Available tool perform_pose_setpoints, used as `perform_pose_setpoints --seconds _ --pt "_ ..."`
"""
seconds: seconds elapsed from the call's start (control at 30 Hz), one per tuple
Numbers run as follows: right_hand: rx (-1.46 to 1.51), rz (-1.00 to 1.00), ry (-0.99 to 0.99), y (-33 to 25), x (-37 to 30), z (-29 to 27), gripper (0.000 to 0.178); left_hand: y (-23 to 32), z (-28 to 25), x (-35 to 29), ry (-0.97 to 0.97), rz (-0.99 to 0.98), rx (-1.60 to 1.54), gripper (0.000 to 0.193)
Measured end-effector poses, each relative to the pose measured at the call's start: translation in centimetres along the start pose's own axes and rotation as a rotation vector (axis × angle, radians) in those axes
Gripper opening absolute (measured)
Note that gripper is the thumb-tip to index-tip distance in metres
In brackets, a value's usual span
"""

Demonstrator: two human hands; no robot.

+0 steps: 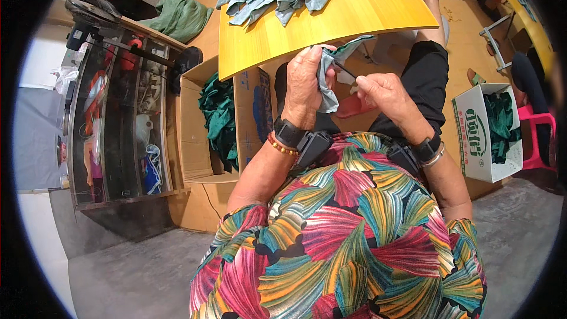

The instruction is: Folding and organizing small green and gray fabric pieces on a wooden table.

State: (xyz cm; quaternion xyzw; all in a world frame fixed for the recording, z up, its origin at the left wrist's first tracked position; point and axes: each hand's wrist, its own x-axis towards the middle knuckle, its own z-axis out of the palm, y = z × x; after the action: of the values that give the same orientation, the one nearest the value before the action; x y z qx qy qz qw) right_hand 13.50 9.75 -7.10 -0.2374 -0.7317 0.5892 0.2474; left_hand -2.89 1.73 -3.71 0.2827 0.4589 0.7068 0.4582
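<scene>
Raised left hand (304, 84) pinches a grey-green cloth (327, 93); right hand (387, 95), curled tight, grips a thin dark tool (345, 70) beside it; worktop (331, 31) beyond.

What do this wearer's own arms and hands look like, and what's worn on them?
Both the left hand and right hand are ungloved. The left wrist has a black band and a red-and-gold beaded bracelet; the right, a black strap and a pale bangle. The short sleeves are patterned pink, teal and yellow.
</scene>
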Motion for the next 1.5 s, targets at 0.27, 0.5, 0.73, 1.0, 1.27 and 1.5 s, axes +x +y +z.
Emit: perform_pose_setpoints --seconds 0.27,0.5,0.73,1.0,1.27,1.5 --pt "-0.576 -0.125 0.134 -3.9 -1.8 -2.4 0.035 0.2 -1.0 -0.1 -0.010 0.018 -0.171 0.033" --pt "-0.541 -0.206 0.168 -4.3 -1.7 -2.4 0.033 1.2 0.1 -0.7 -0.006 0.025 -0.205 0.031" --pt "-0.524 -0.177 0.147 -4.1 -1.7 -2.6 0.032 1.2 0.3 -1.0 0.029 0.068 -0.219 0.025" --pt "-0.491 -0.179 0.126 -4.4 -1.6 -2.2 0.034 1.1 0.4 -0.9 0.057 0.047 -0.148 0.022" --pt "-0.445 -0.180 0.162 -4.2 -1.7 -2.3 0.034 0.9 0.0 -0.7 0.045 0.082 -0.204 0.021" --pt "-0.535 -0.233 0.156 -4.0 -1.5 -2.4 0.036 0.5 0.1 -0.8 0.053 0.055 -0.253 0.023"
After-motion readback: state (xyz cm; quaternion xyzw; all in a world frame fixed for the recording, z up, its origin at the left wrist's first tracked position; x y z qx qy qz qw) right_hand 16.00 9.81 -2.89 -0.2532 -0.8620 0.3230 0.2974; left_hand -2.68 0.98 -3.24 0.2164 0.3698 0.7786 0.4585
